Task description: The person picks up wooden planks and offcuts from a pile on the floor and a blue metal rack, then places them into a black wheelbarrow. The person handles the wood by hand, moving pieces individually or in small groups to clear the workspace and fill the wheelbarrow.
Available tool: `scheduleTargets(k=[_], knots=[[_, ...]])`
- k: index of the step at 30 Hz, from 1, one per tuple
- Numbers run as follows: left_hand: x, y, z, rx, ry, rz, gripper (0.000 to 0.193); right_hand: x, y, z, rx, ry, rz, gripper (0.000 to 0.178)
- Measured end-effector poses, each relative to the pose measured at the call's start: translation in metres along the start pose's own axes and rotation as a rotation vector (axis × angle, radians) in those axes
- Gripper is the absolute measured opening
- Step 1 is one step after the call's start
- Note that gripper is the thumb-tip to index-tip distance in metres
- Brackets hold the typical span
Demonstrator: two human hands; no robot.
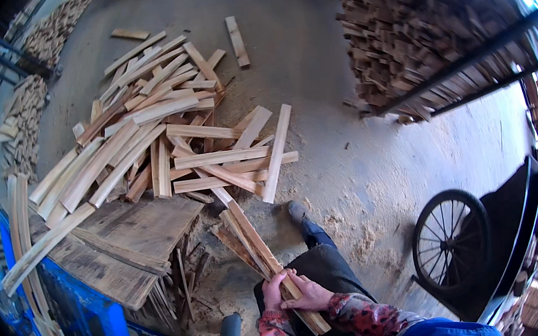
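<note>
I sit over a sawdust-strewn concrete floor, my dark trouser leg and shoe stretched ahead. Both hands grip a small bundle of thin wooden slats [251, 241] that slants from my lap up and to the left. My left hand [273, 291] wraps the bundle from the left side. My right hand [309, 295] lies over it from the right, fingers across the wood. The slats' near end pokes out below my hands. A large loose pile of pale wooden slats [163, 124] is spread on the floor in front of me.
A worn wooden board [127, 242] rests on a blue metal frame [106, 315] at my left. Tall stacks of cut wood [412, 23] stand at the right behind black bars. A black cart with a spoked wheel [449, 243] sits at lower right.
</note>
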State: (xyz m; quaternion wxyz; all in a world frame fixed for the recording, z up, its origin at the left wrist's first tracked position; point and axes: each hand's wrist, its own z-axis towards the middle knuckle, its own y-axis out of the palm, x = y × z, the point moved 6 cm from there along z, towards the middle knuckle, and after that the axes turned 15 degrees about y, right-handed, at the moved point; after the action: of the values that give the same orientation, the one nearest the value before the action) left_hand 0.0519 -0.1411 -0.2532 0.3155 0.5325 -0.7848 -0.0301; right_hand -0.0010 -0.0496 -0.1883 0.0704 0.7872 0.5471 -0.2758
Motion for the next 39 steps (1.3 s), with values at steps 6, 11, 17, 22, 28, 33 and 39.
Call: scheduleTargets(k=[6, 11, 17, 22, 28, 33, 39], knots=[[0.01, 0.011, -0.028, -0.106, -0.077, 0.388, 0.03, -0.005, 0.014, -0.044, 0.039, 0.082, 0.367, 0.103], [-0.016, 0.016, -0.005, -0.35, -0.13, 0.499, 0.057, 0.026, 0.011, -0.046, 0.186, 0.073, 0.843, 0.094], [-0.031, 0.152, -0.093, -0.569, -0.149, 0.379, 0.046, 0.053, -0.091, -0.173, 0.301, -0.092, 1.259, 0.083], [-0.069, 0.175, -0.094, -0.643, -0.173, 0.657, 0.025, 0.138, -0.159, -0.309, 1.009, -0.183, 1.269, 0.093], [-0.075, 0.136, -0.081, -0.541, -0.167, 0.952, 0.019, 0.268, -0.287, -0.471, 1.501, -0.439, 1.333, 0.045], [-0.079, 0.066, -0.054, -0.425, -0.154, 1.002, 0.019, 0.447, -0.443, -0.614, 1.42, -0.319, 1.556, 0.051], [-0.043, 0.017, -0.096, -0.328, -0.051, 0.906, 0.033, 0.623, -0.395, -0.455, 2.026, 0.677, 0.686, 0.08]])
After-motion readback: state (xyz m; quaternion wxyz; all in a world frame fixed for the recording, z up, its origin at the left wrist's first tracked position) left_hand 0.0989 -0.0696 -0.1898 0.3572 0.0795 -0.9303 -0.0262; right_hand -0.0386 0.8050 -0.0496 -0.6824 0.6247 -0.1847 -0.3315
